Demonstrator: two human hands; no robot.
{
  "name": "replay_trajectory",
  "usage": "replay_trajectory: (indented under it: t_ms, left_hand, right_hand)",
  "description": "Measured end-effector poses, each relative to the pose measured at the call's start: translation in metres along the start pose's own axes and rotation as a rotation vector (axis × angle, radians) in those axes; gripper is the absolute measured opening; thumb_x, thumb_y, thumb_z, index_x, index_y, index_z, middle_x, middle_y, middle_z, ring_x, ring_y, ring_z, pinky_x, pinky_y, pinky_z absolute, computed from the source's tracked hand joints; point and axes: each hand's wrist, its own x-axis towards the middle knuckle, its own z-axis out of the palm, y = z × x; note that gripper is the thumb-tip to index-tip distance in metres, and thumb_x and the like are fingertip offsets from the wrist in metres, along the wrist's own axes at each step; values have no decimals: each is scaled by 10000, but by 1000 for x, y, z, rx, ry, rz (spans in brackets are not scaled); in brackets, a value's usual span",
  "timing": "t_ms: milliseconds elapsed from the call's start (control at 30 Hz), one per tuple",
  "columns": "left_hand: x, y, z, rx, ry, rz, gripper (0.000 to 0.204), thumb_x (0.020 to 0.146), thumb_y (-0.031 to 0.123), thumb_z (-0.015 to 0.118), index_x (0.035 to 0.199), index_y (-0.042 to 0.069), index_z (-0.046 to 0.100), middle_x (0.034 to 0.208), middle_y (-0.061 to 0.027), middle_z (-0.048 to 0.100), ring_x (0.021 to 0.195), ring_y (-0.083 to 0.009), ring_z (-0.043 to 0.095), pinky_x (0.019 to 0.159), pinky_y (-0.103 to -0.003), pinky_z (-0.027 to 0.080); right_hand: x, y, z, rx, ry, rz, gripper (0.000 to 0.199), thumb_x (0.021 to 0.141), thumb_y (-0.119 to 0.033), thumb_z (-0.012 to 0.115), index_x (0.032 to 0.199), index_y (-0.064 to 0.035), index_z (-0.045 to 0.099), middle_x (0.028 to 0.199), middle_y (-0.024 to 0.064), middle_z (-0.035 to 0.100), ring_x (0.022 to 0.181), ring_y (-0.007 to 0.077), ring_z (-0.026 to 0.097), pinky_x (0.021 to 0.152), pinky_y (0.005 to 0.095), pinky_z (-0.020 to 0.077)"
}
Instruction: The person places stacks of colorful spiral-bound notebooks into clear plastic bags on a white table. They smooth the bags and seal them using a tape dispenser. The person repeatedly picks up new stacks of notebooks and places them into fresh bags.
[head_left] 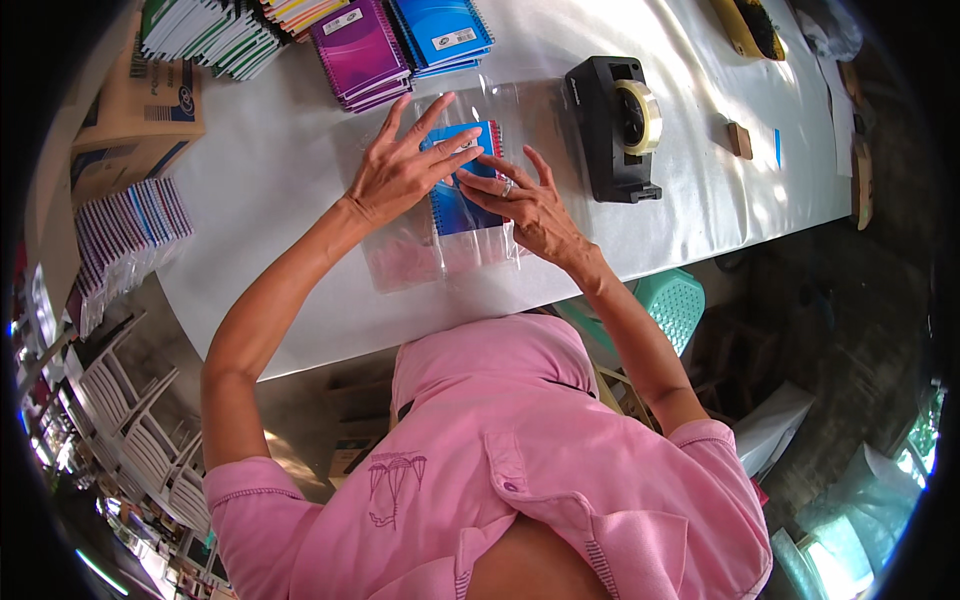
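Observation:
A blue spiral notebook (465, 212) lies on the table in front of me, with a red edge showing at its right side. Clear plastic wrap (400, 262) spreads around and under it. My left hand (405, 165) is over the notebook's upper left part, fingers spread apart. Over its right side is my right hand (525, 205), a ring on one finger and its fingers stretched out toward the left fingertips. Both hands touch or hover just above the notebook; which of the two, I cannot tell. Neither grips anything visible.
A black tape dispenser (600, 130) with a tape roll stands right of the notebook. Purple notebooks (362, 50), blue notebooks (437, 35) and green-edged ones (205, 40) are stacked at the back. Left are a cardboard box (135, 110) and wrapped notebooks (135, 230). A small brown block (739, 140) lies right.

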Motion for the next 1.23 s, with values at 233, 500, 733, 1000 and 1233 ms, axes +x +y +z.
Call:
replay_trajectory:
  t_ms: [233,500,733,1000,1233]
  left_hand:
    - [-1,2,7,-52,-66,-60,511,732,184,691,1232,280,638,1340,111,559,1377,-270,369,1096,-604,270]
    - [2,5,4,-77,-32,-94,488,770,142,655,1236,285,635,1327,111,570,1380,-268,365,1106,-609,247]
    - [7,5,9,-58,-114,-97,478,766,133,655,1220,283,648,1317,100,582,1381,-285,357,1108,-620,228]
    - [35,-6,11,-166,-276,-331,782,617,147,799,1313,403,549,1500,77,380,1446,-313,186,1112,-629,213]
    - [68,5,30,-174,-497,-546,1045,562,95,824,1443,406,356,1572,26,230,1464,-334,94,1117,-652,178]
  right_hand:
    - [0,6,1,24,6,-33,669,695,98,555,1274,-235,603,1402,-81,485,1357,156,376,1146,545,203]
    - [-6,12,0,-39,14,-36,658,682,85,580,1245,-252,629,1335,-74,505,1307,167,422,1136,555,215]
    - [-3,5,0,5,-12,9,782,661,139,517,1293,-317,589,1330,-61,515,1298,198,422,1149,556,183]
    - [-42,9,16,-44,-71,6,813,689,124,542,1377,-307,496,1532,-68,301,1421,218,269,1170,559,144]
    - [-164,39,-6,404,-89,421,543,768,62,574,1281,-117,576,1393,113,508,1345,248,413,1180,484,160]
